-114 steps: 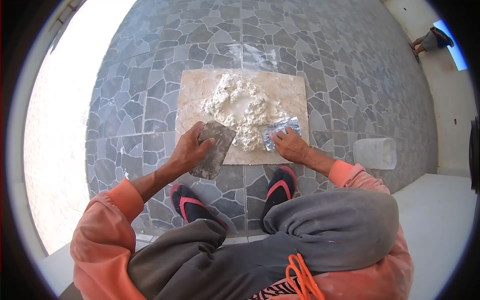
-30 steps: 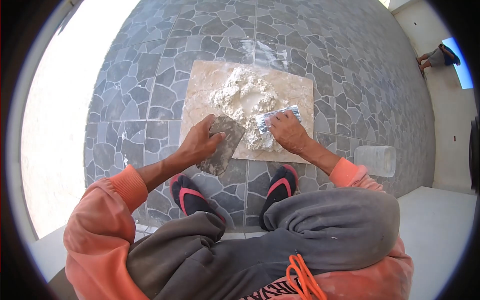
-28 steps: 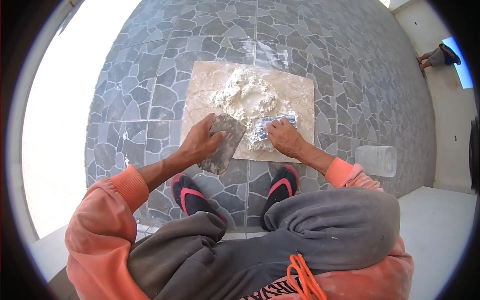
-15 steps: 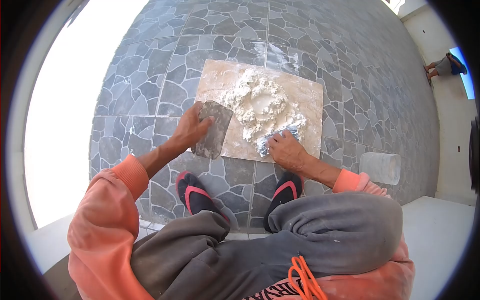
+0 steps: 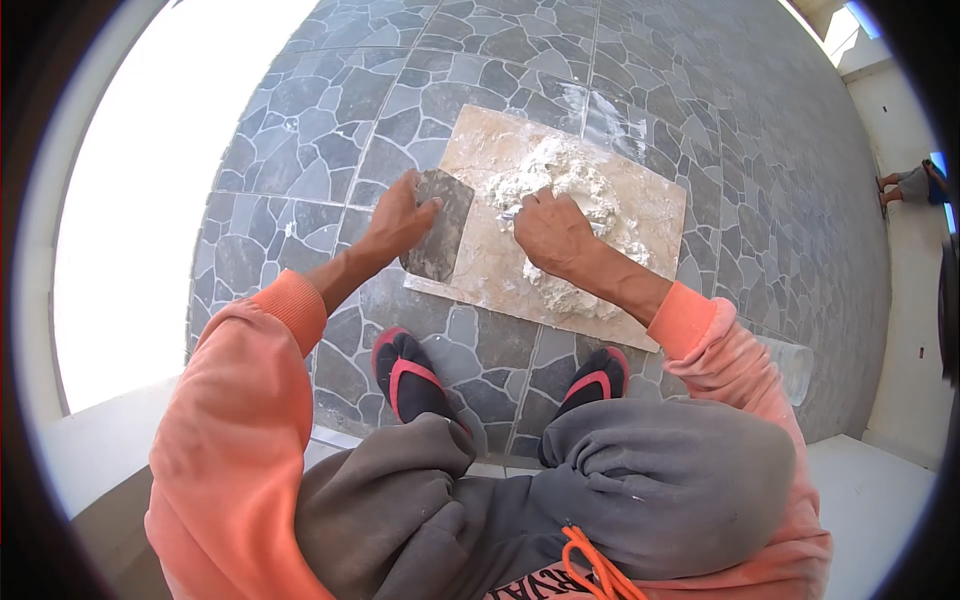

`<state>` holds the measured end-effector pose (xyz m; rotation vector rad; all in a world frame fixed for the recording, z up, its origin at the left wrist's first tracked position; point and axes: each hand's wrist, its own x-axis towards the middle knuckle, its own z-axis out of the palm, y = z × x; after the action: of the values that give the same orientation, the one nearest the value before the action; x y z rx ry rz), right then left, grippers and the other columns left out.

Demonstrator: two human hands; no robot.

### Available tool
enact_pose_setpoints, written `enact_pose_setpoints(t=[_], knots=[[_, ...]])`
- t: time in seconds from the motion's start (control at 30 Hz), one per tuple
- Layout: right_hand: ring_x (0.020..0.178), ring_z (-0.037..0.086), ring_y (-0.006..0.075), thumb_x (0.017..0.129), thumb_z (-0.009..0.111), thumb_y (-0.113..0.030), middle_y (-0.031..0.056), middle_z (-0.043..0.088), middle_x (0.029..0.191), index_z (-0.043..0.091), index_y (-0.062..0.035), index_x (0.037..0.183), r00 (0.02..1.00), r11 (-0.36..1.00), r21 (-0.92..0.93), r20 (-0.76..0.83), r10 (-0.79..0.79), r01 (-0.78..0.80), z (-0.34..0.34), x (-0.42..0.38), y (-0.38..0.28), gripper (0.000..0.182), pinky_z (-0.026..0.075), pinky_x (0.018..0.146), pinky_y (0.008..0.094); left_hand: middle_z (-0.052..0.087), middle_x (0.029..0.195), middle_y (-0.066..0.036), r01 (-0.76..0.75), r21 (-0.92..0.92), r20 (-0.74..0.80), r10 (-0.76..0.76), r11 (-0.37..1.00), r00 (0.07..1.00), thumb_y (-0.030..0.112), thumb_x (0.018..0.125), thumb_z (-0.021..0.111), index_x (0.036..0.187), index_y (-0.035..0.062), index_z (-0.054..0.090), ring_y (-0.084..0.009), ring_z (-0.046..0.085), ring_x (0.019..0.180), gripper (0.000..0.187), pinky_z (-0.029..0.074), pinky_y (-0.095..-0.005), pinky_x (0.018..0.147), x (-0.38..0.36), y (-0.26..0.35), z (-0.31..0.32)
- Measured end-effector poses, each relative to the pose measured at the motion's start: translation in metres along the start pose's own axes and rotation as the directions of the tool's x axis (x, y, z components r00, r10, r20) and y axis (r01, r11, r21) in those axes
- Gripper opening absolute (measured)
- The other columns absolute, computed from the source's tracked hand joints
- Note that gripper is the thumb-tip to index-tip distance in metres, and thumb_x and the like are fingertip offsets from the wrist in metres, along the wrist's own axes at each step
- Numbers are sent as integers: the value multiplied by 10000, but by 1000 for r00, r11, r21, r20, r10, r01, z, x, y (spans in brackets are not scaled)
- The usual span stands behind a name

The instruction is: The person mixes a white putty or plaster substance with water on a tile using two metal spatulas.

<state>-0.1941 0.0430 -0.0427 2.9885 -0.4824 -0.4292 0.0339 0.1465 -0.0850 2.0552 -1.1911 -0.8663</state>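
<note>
Both hands grip trowels: left hand (image 5: pixel 397 222) dark trowel (image 5: pixel 440 238), right hand (image 5: pixel 553 234) blade buried in plaster (image 5: pixel 560 185).

partly hidden pale letters on the dark shirt (image 5: pixel 535 590) at the bottom edge, too cut off to read

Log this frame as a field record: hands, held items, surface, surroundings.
left hand: grips a dark flat trowel, its blade resting on the board's left edge
right hand: closed, pressed into the white paste pile; what it holds is hidden
board: beige slab lying on the grey stone-pattern floor
feet: red-strapped sandals just below the board
far right: another person, seated
</note>
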Motion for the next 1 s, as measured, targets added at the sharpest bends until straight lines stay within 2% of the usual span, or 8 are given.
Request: enact_pose_setpoints(t=[0.23, 0.37, 0.47, 0.53, 0.6, 0.7, 0.83, 1.0], knots=[[862, 675, 256, 767, 643, -113, 125, 715, 876, 757, -82, 820, 990, 996, 4, 112, 86, -87, 21, 46, -9, 129, 510, 694, 358, 643, 1088, -295, -19, -103, -21, 17, 994, 1000, 223, 867, 649, 1175, -71, 551, -428, 631, 1024, 437, 479, -458, 895, 11, 2, -6], [749, 668, 229, 733, 653, -133, 67, 694, 760, 759, -149, 765, 967, 972, 148, 202, 152, -184, 10, 66, 2, 112, 495, 613, 332, 661, 1006, -236, 86, -99, 11, -85, 991, 996, 184, 876, 636, 1151, -61, 562, -311, 668, 894, 375, 513, -411, 780, 5, 17, -15], [704, 704, 232, 676, 692, -124, 99, 717, 736, 752, -127, 721, 962, 957, 109, 87, 259, -268, 30, 77, 11, 74, 498, 538, 381, 664, 976, -222, 51, -151, -21, -55, 987, 998, 174, 876, 632, 1130, -68, 561, -284, 662, 881, 358, 509, -402, 773, 16, -17, -10], [692, 611, 117, 665, 723, -102, -27, 656, 742, 743, -138, 740, 934, 967, -87, 248, 255, -241, 40, 92, -8, 86, 447, 475, 332, 661, 974, -203, 70, -269, 27, -65, 961, 997, 177, 875, 634, 1110, -73, 556, -262, 646, 868, 352, 505, -387, 773, 13, -15, -14], [822, 648, 164, 711, 715, -121, 30, 705, 871, 762, -154, 814, 916, 947, 32, 267, 301, -320, 72, 107, -27, 118, 470, 486, 376, 657, 966, -185, 30, -231, 6, -30, 972, 1000, 175, 877, 638, 1105, -70, 554, -237, 634, 860, 344, 500, -373, 760, 16, -27, -14], [937, 642, 274, 764, 701, -139, 104, 708, 986, 770, -128, 891, 941, 917, 321, 312, 134, -237, 47, 106, -2, 145, 484, 491, 422, 651, 953, -163, 10, -273, -16, -15, 962, 1000, 168, 880, 640, 1095, -62, 551, -207, 620, 857, 328, 494, -359, 748, 13, -27, -17], [904, 638, 260, 761, 700, -135, 58, 701, 942, 772, -132, 885, 833, 828, 104, 115, 541, -551, 31, 106, 23, 144, 468, 475, 387, 649, 927, -139, 47, -270, -1, -49, 962, 999, 158, 884, 641, 1077, -52, 549, -178, 607, 836, 300, 492, -349, 725, 14, -36, -16], [798, 652, 209, 743, 720, -133, 4, 700, 887, 760, -140, 866, 834, 797, 247, 157, 529, -552, 71, 122, 41, 129, 457, 456, 382, 649, 920, -117, 28, -265, 21, -23, 964, 1000, 161, 888, 644, 1072, -47, 550, -166, 598, 783, 294, 496, -338, 690, 11, -13, -13]])
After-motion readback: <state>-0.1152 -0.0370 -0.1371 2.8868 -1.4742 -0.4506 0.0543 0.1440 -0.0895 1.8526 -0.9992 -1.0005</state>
